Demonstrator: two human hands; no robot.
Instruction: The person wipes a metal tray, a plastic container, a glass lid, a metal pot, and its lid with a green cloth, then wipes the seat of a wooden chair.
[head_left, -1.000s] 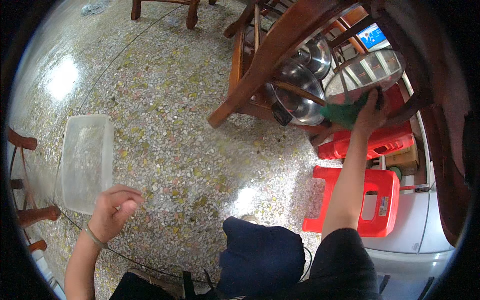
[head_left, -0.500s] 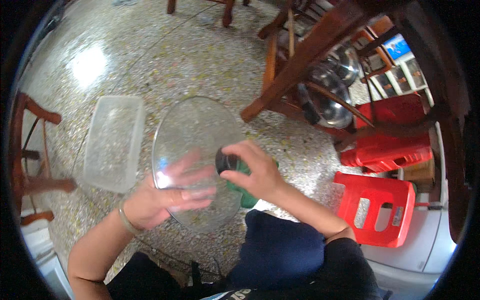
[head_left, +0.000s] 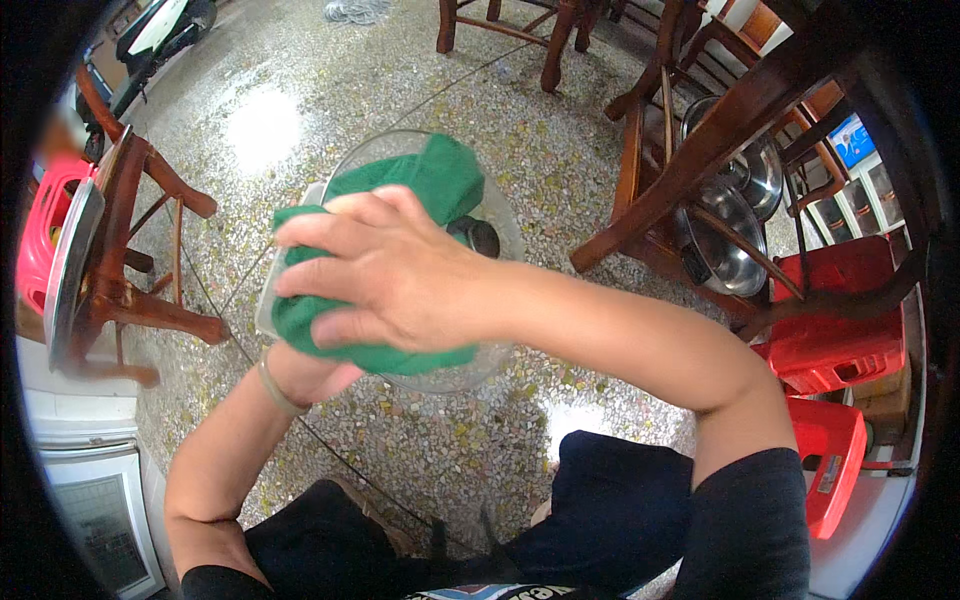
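Note:
A round clear glass lid (head_left: 490, 340) with a black knob (head_left: 474, 238) is held up above the floor. My left hand (head_left: 310, 378) supports it at the near left edge; its fingers are mostly hidden under the lid and cloth. A crumpled green cloth (head_left: 450, 180) covers much of the lid's left side. My right hand (head_left: 385, 270) presses on the cloth from above, its fingers curved over it, with the forearm crossing in from the right. Behind the lid, a translucent plastic container (head_left: 266, 300) is mostly hidden, with only its left edge showing.
Wooden chairs or stools stand left (head_left: 165, 240) and far (head_left: 505, 35). At right, a wooden frame (head_left: 650, 190) has steel bowls (head_left: 730, 240) by it. Red plastic stools (head_left: 835, 310) stand nearer. A pink stool (head_left: 50, 230) is far left, above a white cabinet (head_left: 105, 510).
My right hand has left the knob and now spreads the green cloth over the lid's left side. The view has shifted, and the lid now overlaps the plastic container.

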